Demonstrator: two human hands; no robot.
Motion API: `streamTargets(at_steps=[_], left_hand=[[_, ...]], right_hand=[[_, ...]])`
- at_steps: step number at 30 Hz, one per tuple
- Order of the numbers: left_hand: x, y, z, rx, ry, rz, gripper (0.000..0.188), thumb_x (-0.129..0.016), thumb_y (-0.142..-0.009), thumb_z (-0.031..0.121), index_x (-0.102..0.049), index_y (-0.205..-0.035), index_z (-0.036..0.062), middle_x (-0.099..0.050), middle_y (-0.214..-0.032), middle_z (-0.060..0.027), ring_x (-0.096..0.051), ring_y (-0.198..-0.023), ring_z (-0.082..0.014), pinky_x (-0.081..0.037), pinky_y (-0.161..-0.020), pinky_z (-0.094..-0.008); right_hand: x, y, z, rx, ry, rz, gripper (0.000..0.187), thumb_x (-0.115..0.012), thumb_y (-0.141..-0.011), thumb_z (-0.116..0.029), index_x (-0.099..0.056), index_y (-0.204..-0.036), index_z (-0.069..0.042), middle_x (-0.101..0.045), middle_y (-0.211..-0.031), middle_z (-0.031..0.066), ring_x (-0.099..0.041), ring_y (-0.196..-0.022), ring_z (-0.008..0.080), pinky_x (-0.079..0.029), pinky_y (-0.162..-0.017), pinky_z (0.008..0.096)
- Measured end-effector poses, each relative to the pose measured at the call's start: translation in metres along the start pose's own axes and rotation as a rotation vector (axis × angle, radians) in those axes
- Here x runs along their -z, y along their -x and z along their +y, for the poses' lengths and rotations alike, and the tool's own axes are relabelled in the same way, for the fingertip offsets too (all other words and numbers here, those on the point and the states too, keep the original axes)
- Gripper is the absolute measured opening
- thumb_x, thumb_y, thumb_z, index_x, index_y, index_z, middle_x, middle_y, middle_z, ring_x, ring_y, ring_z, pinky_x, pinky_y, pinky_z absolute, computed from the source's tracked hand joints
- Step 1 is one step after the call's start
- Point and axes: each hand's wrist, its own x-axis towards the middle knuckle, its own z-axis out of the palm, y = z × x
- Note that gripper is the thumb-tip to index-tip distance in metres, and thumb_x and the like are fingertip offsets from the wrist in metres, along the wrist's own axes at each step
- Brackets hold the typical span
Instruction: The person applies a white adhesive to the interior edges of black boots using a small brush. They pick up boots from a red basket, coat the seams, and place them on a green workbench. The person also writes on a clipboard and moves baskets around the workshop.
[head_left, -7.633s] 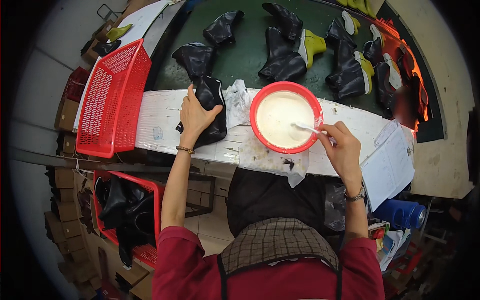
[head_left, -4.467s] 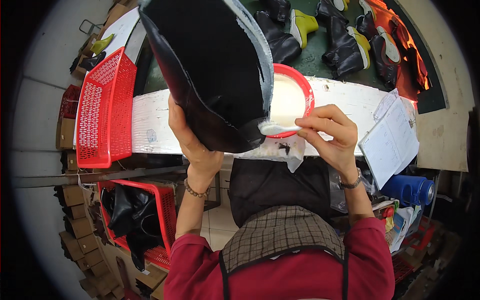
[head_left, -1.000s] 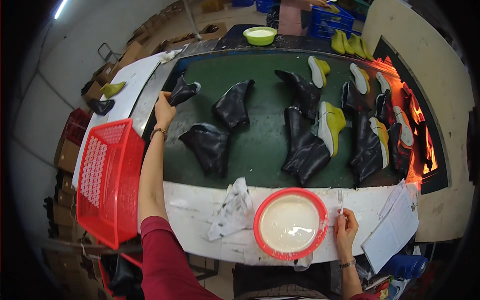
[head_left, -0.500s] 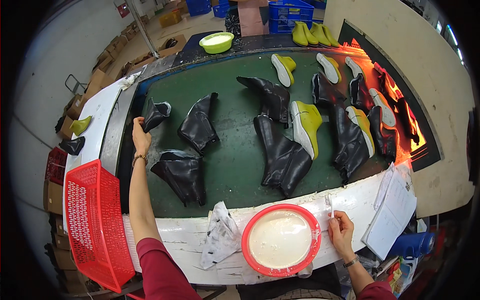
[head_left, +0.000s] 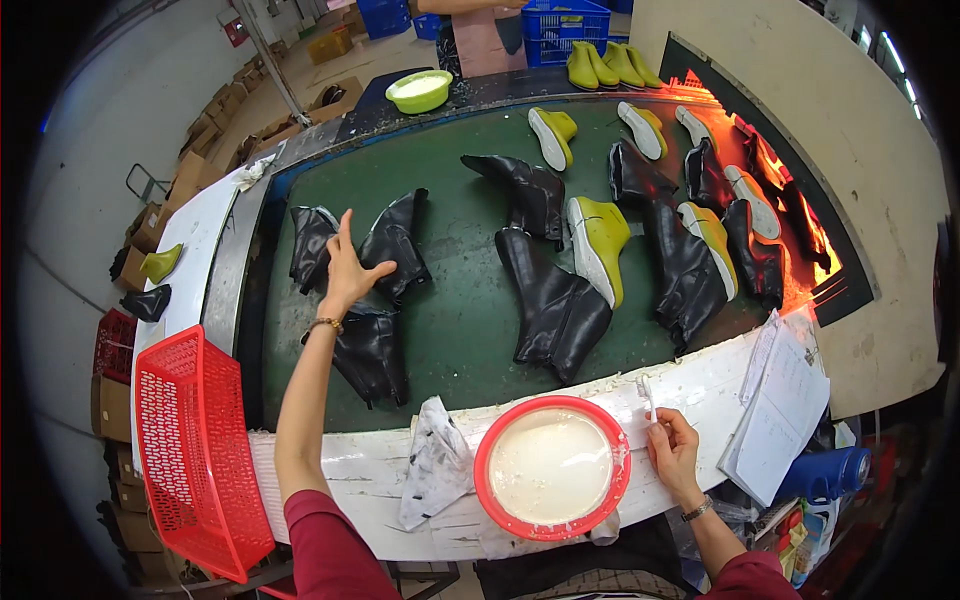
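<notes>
My left hand (head_left: pixel 350 275) is over the left part of the green conveyor belt, fingers spread, holding nothing. Around it lie three black leather boot uppers: one upper (head_left: pixel 310 240) beyond it to the left, another (head_left: pixel 396 248) to its right, and a third (head_left: pixel 372 360) on the near side, partly hidden by the hand and wrist. My right hand (head_left: pixel 674 455) pinches a small white brush (head_left: pixel 651 398), resembling a toothbrush, bristle end up. Left of that hand, a red-rimmed basin (head_left: pixel 553 468) of milky white liquid stands on the white ledge.
More black boots (head_left: pixel 556 305) and yellow-green shoe lasts with white soles (head_left: pixel 597 248) lie toward the glowing orange heater opening (head_left: pixel 825 250). A stained cloth (head_left: pixel 436 465), red basket (head_left: pixel 200 450) and papers (head_left: pixel 775 415) border the belt. Beyond it are a green bowl (head_left: pixel 420 92) and a person (head_left: pixel 490 40).
My left hand has let go of the far-left boot upper, which now lies on the belt, and has moved right with its fingers spread. The right hand still holds the brush.
</notes>
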Motion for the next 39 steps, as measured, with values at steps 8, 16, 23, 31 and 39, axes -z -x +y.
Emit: streamTargets(at_steps=[8, 16, 23, 31, 39], left_hand=[[0.027, 0.116, 0.064, 0.268, -0.061, 0.223, 0.125, -0.094, -0.067, 0.021, -0.014, -0.163, 0.0224, -0.024, -0.156, -0.0339, -0.038, -0.136, -0.0577, -0.039, -0.111, -0.0595], [0.044, 0.222, 0.083, -0.018, -0.035, 0.371, 0.123, -0.095, -0.060, 0.023, -0.023, -0.158, 0.0042, -0.034, -0.158, -0.0218, -0.037, -0.141, -0.0467, -0.032, -0.120, -0.0493], [0.130, 0.379, 0.158, 0.121, 0.091, 0.423, 0.049, -0.081, -0.079, 0.014, -0.069, -0.126, 0.0122, -0.060, -0.135, -0.0188, -0.057, -0.125, -0.0357, -0.046, -0.107, -0.0435], [0.276, 0.632, 0.123, 0.912, -0.824, 0.695, 0.040, -0.072, -0.084, 0.008, -0.068, -0.123, 0.0132, -0.068, -0.117, -0.0131, -0.064, -0.109, -0.0364, -0.050, -0.097, -0.0448], [0.332, 0.683, 0.038, 1.204, -1.126, -0.098, 0.102, -0.091, -0.067, 0.022, -0.040, -0.155, 0.0189, -0.054, -0.146, -0.0179, -0.052, -0.136, -0.0330, -0.024, -0.116, -0.0657]], right_hand=[[0.005, 0.007, -0.001, 0.003, -0.049, 0.019, 0.019, -0.060, -0.104, -0.013, -0.064, -0.118, 0.000, -0.055, -0.071, -0.0060, -0.043, -0.054, 0.0002, -0.032, -0.048, 0.0179], [0.001, -0.002, 0.015, 0.127, -0.076, -0.062, 0.023, -0.054, -0.107, -0.014, -0.061, -0.124, 0.000, -0.048, -0.070, -0.0075, -0.037, -0.053, -0.0006, -0.027, -0.045, 0.0187], [0.007, 0.000, 0.018, 0.214, 0.009, -0.065, 0.027, -0.056, -0.108, -0.020, -0.062, -0.125, 0.000, -0.044, -0.066, -0.0065, -0.033, -0.052, 0.0009, -0.023, -0.043, 0.0206], [0.006, 0.002, 0.014, 0.232, 0.053, -0.099, 0.027, -0.057, -0.108, -0.022, -0.063, -0.124, 0.000, -0.043, -0.065, -0.0066, -0.032, -0.051, 0.0012, -0.023, -0.044, 0.0206], [0.008, 0.002, 0.019, 0.232, 0.040, -0.089, 0.025, -0.055, -0.108, -0.020, -0.064, -0.121, -0.001, -0.044, -0.066, -0.0083, -0.034, -0.053, 0.0003, -0.025, -0.045, 0.0200]])
